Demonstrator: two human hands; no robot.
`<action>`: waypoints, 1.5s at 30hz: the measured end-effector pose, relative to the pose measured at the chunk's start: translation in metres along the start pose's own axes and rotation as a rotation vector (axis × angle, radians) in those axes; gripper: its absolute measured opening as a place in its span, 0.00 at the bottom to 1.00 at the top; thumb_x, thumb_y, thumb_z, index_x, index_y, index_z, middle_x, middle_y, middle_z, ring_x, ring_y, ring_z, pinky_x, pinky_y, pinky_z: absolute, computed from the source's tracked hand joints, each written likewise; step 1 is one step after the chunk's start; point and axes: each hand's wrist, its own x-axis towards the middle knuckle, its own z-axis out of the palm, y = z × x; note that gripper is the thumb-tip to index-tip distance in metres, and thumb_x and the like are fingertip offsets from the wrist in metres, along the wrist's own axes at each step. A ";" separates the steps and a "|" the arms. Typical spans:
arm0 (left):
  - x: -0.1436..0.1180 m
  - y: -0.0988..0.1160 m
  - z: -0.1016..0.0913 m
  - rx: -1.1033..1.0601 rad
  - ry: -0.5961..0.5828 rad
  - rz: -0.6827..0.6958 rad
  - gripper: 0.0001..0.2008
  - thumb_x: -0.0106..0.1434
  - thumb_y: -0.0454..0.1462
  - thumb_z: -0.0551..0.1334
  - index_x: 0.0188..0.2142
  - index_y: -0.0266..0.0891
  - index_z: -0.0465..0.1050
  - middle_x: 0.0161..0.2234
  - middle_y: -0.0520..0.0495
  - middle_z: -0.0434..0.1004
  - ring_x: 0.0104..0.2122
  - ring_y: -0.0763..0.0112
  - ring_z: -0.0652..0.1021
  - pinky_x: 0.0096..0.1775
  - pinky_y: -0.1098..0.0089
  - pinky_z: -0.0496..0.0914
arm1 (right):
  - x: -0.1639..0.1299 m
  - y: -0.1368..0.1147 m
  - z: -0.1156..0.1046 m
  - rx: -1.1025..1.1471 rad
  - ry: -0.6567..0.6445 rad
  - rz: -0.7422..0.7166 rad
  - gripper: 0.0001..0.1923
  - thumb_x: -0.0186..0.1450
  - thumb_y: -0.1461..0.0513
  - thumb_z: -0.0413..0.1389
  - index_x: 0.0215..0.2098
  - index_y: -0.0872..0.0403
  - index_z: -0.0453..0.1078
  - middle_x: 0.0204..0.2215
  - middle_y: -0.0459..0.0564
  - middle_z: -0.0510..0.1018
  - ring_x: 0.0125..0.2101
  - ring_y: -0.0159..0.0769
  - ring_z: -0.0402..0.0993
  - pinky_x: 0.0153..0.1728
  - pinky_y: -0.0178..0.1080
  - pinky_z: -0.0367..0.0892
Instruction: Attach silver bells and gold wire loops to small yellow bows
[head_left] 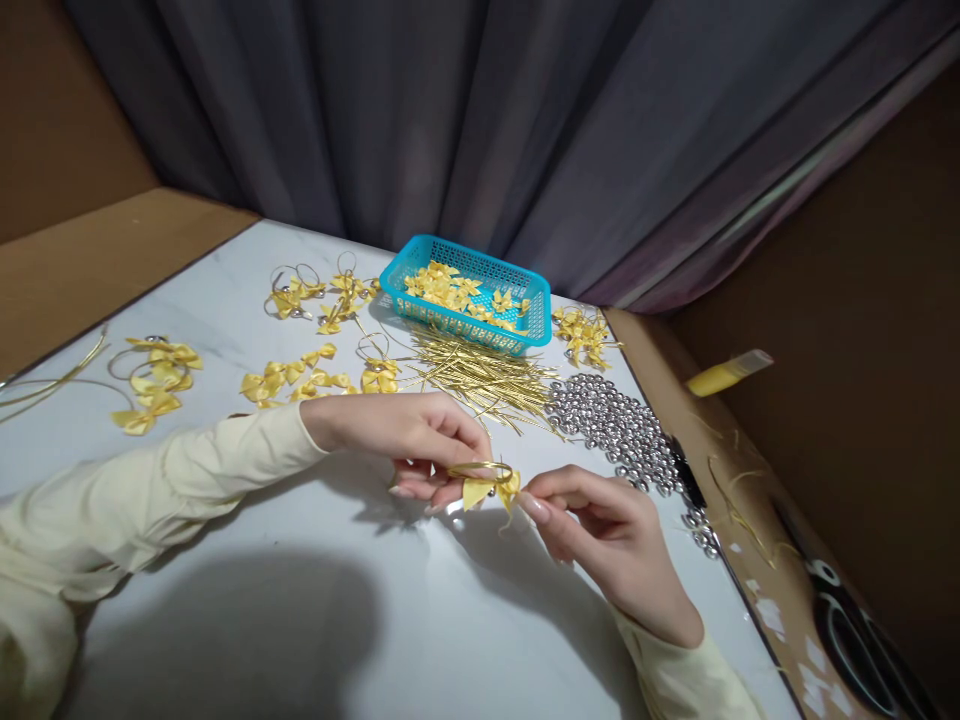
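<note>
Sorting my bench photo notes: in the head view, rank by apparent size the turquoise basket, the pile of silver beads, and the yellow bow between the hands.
1. turquoise basket and pile of silver beads: look alike in spread, unranked.
2. yellow bow: smallest, though nearest the camera.

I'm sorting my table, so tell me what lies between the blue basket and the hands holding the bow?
In the head view, a pile of gold cords lies on the table between the blue basket and the left hand and right hand pinching the yellow bow.

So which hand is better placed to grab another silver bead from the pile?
Probably the right hand: the silver beads lie just beyond it, while the left hand pinches the gold loop of the yellow bow.
</note>
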 end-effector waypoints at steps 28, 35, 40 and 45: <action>-0.001 0.000 0.000 -0.002 0.026 -0.025 0.11 0.65 0.40 0.54 0.29 0.35 0.67 0.20 0.52 0.71 0.14 0.83 0.63 0.16 0.79 0.53 | 0.004 -0.002 0.001 0.016 -0.060 0.046 0.08 0.62 0.61 0.54 0.28 0.57 0.71 0.12 0.42 0.68 0.13 0.24 0.61 0.16 0.29 0.57; 0.002 -0.001 0.004 0.136 0.076 0.004 0.10 0.64 0.38 0.54 0.29 0.34 0.66 0.21 0.52 0.70 0.14 0.83 0.64 0.18 0.79 0.58 | 0.004 -0.001 0.004 0.020 -0.121 0.085 0.09 0.63 0.61 0.53 0.29 0.58 0.70 0.13 0.42 0.68 0.13 0.24 0.62 0.17 0.29 0.58; 0.001 0.004 0.013 0.331 0.170 -0.029 0.10 0.64 0.36 0.53 0.27 0.35 0.65 0.18 0.56 0.67 0.14 0.83 0.64 0.20 0.80 0.60 | 0.007 0.001 0.000 -0.092 -0.257 0.136 0.12 0.65 0.59 0.51 0.29 0.58 0.71 0.18 0.45 0.74 0.18 0.26 0.68 0.18 0.29 0.59; -0.002 0.004 0.016 0.458 0.185 -0.008 0.10 0.62 0.34 0.52 0.26 0.35 0.66 0.17 0.55 0.67 0.15 0.82 0.66 0.21 0.81 0.61 | 0.007 -0.004 -0.019 -0.324 -0.230 0.101 0.12 0.66 0.58 0.49 0.34 0.54 0.73 0.29 0.47 0.78 0.25 0.29 0.71 0.23 0.30 0.60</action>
